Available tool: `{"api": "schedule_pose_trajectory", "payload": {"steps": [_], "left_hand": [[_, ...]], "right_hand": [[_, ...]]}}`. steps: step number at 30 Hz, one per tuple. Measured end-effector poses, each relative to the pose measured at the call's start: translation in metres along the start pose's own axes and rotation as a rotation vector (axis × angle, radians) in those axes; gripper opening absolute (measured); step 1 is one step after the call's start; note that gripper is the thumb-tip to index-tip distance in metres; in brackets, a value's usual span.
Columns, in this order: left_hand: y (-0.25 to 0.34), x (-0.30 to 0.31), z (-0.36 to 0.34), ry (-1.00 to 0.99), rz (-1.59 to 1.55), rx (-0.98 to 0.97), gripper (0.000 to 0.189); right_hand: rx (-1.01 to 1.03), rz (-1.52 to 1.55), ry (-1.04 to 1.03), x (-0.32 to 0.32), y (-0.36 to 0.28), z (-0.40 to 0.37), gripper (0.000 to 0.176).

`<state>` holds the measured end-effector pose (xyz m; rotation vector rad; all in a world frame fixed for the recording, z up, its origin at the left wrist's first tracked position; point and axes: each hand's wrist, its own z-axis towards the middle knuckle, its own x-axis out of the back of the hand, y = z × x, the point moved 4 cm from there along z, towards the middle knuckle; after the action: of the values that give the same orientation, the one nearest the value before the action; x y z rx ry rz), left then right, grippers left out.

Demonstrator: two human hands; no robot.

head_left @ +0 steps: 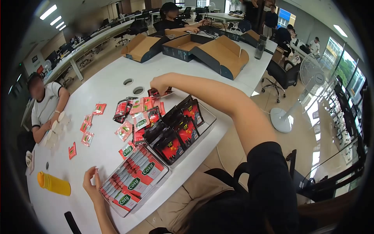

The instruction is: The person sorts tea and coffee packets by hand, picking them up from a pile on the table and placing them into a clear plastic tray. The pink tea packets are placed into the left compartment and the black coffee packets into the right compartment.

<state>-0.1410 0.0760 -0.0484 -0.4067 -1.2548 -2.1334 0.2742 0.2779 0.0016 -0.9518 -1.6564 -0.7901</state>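
Note:
My right hand (pixel 159 84) reaches across the table, its fingers closed on a dark red-and-black sachet (pixel 160 92) above the loose pile. My left hand (pixel 92 184) is beside the left end of a clear box (pixel 165 174), fingers apart and holding nothing. Rows of red-and-white Cozy sachets (pixel 134 183) stand in that box. Behind it, a second clear box (pixel 209 124) holds black-and-red packets (pixel 171 150) standing in rows. Loose Cozy sachets (pixel 140 121) and several dark packets (pixel 121 109) lie heaped beside the boxes.
Stray red sachets (pixel 86 138) lie farther left, near a yellow bottle (pixel 54 184). Pale cups (pixel 57 126) stand before a seated person (pixel 46 102). Opened cardboard boxes (pixel 220 56) and a dark bottle (pixel 260 47) sit at the back. A white fan (pixel 282 119) stands right.

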Motion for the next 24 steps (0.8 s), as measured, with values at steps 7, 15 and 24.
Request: {"api": "schedule_pose_trajectory", "payload": {"steps": [7, 15, 24], "left_hand": [[0.005, 0.009, -0.001, 0.016, 0.026, -0.068, 0.016], [0.005, 0.015, -0.001, 0.028, 0.044, -0.081, 0.015], [0.026, 0.026, 0.005, 0.039, 0.154, -0.24, 0.012]], "right_hand": [[0.154, 0.0, 0.274, 0.04, 0.001, 0.023, 0.041], [0.298, -0.042, 0.515, 0.062, -0.107, 0.055, 0.021], [0.363, -0.122, 0.071, 0.007, -0.158, 0.119, 0.058]]}}
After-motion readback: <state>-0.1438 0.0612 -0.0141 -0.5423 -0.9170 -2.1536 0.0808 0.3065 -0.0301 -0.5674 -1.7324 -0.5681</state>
